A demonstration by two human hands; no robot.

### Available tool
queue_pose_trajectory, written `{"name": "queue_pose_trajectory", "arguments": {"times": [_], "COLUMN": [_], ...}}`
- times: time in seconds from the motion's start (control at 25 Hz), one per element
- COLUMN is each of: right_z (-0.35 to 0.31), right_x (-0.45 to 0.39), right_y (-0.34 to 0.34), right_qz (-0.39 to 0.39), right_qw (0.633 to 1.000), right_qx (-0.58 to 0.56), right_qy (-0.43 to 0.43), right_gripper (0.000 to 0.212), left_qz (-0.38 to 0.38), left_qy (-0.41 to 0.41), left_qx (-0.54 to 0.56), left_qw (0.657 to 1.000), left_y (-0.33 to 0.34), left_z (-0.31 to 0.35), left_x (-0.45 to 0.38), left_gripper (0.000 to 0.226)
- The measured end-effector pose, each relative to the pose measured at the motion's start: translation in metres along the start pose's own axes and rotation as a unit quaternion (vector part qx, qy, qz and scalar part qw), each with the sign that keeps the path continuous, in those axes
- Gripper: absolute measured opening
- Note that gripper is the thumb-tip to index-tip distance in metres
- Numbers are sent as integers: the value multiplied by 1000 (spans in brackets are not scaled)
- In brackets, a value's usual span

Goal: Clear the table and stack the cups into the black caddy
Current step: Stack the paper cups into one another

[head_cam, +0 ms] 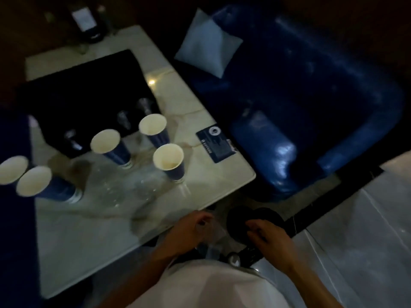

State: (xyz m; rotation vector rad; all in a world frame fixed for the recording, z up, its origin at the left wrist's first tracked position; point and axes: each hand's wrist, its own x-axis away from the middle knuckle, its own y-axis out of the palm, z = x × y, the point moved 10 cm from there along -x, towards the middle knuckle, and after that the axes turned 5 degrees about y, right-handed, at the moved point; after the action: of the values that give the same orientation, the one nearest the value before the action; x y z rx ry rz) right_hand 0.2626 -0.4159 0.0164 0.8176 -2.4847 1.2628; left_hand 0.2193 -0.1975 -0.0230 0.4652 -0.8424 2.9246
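We look down in dim light on a pale marble counter (93, 230) with a blue sofa (311, 107) beside it and a light cushion (208, 44) on the seat.

Five paper cups stand upright on the counter, all blue outside and pale inside: one far cup (153, 130), a middle cup (109, 145), a near cup (170, 161), and a left pair (35, 181) touching each other at the frame's left edge. A dark mat (84, 92) lies behind them with a few small clear glasses on its near edge, too blurred to count surely. A blue card (216, 143) lies flat near the counter's right edge.

Both hands are below the counter's near corner, off its top. Our left hand (189, 232) has its grip curled round something clear, perhaps a glass (211, 230), though blur hides what it is. Our right hand (269, 238) rests with fingers bent on a round black thing, seemingly the caddy (238, 216), low by the floor; we cannot tell whether that grip is clenched or released. The paper cups all remain on the counter, well apart from the caddy.
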Motion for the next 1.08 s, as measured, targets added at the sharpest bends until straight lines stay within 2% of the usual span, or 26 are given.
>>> {"name": "queue_pose_trajectory", "arguments": {"times": [0.24, 0.44, 0.6, 0.84, 0.96, 1.08], "right_z": [-99, -192, -262, -366, -414, -455], "right_x": [-51, -81, -90, -92, -97, -103], "right_y": [29, 69, 102, 137, 152, 166], "right_qz": [-84, -129, -161, -155, -128, -77], "right_qw": [987, 956, 926, 900, 895, 895], "right_qx": [51, 137, 192, 194, 193, 182], "right_qy": [-131, -226, -282, -358, -382, -400], "right_gripper": [30, 29, 30, 33, 37, 42], "left_qz": [40, 47, 48, 59, 103, 164], "left_qy": [-50, -96, -144, -141, -134, -142], "left_qx": [-30, -94, -150, -196, -214, -272], "left_qw": [997, 990, 977, 969, 962, 937], "left_y": [-80, -144, -200, -294, -352, -412], "left_z": [-42, -75, -97, -94, -97, -110], "left_x": [40, 83, 113, 145, 161, 167], "left_gripper": [25, 38, 37, 39, 39, 40]}}
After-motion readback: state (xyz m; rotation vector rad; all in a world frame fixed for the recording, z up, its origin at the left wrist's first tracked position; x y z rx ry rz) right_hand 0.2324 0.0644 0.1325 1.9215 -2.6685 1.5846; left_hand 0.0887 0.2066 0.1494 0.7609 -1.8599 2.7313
